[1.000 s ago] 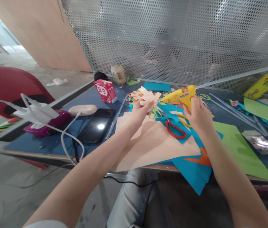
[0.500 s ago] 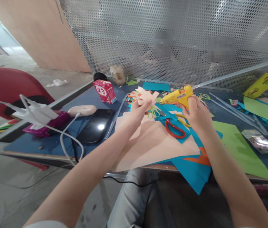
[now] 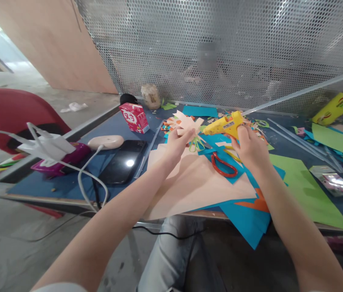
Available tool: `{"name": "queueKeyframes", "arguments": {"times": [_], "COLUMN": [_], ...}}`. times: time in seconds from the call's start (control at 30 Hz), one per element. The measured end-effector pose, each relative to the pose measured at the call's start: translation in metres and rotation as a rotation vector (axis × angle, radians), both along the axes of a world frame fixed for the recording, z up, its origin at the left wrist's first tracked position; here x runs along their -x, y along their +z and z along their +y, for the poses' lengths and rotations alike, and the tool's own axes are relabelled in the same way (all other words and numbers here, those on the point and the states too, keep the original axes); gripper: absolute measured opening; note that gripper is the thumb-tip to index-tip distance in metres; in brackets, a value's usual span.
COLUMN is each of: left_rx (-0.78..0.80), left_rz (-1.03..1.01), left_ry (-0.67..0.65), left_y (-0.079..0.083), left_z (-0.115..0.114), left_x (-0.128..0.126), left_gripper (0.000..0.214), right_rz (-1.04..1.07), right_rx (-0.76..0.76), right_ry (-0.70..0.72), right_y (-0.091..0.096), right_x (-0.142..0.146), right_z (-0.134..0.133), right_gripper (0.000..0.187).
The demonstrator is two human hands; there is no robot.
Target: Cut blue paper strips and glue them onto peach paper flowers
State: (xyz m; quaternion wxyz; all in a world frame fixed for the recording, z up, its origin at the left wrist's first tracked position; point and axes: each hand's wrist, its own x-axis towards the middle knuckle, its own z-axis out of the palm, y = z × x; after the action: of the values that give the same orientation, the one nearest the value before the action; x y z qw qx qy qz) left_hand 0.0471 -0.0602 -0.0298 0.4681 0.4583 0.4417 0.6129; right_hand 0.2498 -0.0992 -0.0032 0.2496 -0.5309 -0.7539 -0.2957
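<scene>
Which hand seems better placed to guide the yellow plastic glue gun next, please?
Probably the right hand: it grips the glue gun, which points towards the pale peach, strip-petalled paper piece; holding that piece occupies the left hand.

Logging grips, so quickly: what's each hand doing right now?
Left hand: closed, holding a pale paper flower.
Right hand: closed around the yellow glue gun.

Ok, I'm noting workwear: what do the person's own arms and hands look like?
The left hand and right hand wear no gloves or watches. The left arm shows a whitish sleeve edge; the right arm is bare where visible.
</scene>
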Motion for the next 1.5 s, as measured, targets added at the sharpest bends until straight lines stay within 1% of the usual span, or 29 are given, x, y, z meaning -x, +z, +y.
{"name": "queueKeyframes", "arguments": {"times": [0.1,0.23,0.33,0.5,0.77,0.83,0.93,1.0,1.03,1.07,1.1,1.17,1.23,1.3,1.37,1.4,1.43,1.47,1.5], "left_rx": [0.002,0.006,0.002,0.010,0.035,0.023,0.025,0.050,0.063,0.072,0.075,0.071,0.075,0.095,0.125,0.130,0.130,0.127,0.123], "left_rz": [0.012,0.004,-0.004,-0.036,-0.138,-0.157,-0.191,-0.202,-0.202,-0.198,-0.196,-0.200,-0.205,-0.202,-0.196,-0.194,-0.190,-0.180,-0.160], "left_ry": [-0.002,0.006,0.018,0.001,0.021,0.022,0.015,-0.015,-0.038,-0.066,-0.093,-0.132,-0.156,-0.195,-0.261,-0.303,-0.345,-0.387,-0.433], "left_y": [-0.001,-0.003,-0.002,0.000,0.001,0.001,0.001,0.002,0.003,0.004,0.005,0.007,0.008,0.009,0.008,0.008,0.007,0.005,0.004], "left_z": [0.001,0.003,0.002,0.002,0.005,0.005,0.005,0.003,0.002,0.001,-0.001,-0.003,-0.005,-0.006,-0.006,-0.007,-0.007,-0.007,-0.008], "left_x": [0.001,0.000,0.000,0.001,0.001,0.002,0.002,0.001,0.001,0.000,0.000,-0.001,-0.001,-0.001,-0.001,-0.002,-0.001,-0.001,-0.001], "left_gripper": [0.037,0.035,0.033,0.033,0.035,0.037,0.038,0.038,0.038,0.038,0.038,0.038,0.040,0.041,0.041,0.040,0.039,0.037,0.035], "right_rz": [-0.010,-0.013,0.005,0.027,0.094,0.147,0.310,0.461,0.530,0.580,0.606,0.603,0.556,0.485,0.410,0.379,0.356,0.343,0.334], "right_rx": [-0.018,-0.028,-0.020,-0.031,0.056,0.084,0.126,0.158,0.183,0.212,0.250,0.337,0.388,0.414,0.397,0.367,0.325,0.274,0.227], "right_ry": [0.002,-0.007,-0.012,-0.042,-0.057,-0.059,-0.026,0.011,0.016,0.002,-0.044,-0.158,-0.228,-0.291,-0.350,-0.347,-0.304,-0.223,-0.102], "right_y": [-0.001,-0.002,-0.001,0.001,0.001,0.001,-0.002,-0.007,-0.010,-0.014,-0.019,-0.028,-0.035,-0.037,-0.034,-0.031,-0.027,-0.023,-0.018], "right_x": [-0.001,-0.001,-0.002,-0.003,-0.005,-0.007,-0.013,-0.018,-0.021,-0.024,-0.026,-0.031,-0.034,-0.036,-0.038,-0.038,-0.038,-0.037,-0.035], "right_z": [0.000,0.001,0.001,0.000,0.001,0.003,0.009,0.017,0.022,0.026,0.031,0.039,0.043,0.045,0.044,0.042,0.040,0.037,0.034], "right_gripper": [0.015,0.015,0.017,0.018,0.021,0.025,0.041,0.052,0.054,0.054,0.052,0.042,0.031,0.022,0.019,0.020,0.023,0.027,0.033]}}
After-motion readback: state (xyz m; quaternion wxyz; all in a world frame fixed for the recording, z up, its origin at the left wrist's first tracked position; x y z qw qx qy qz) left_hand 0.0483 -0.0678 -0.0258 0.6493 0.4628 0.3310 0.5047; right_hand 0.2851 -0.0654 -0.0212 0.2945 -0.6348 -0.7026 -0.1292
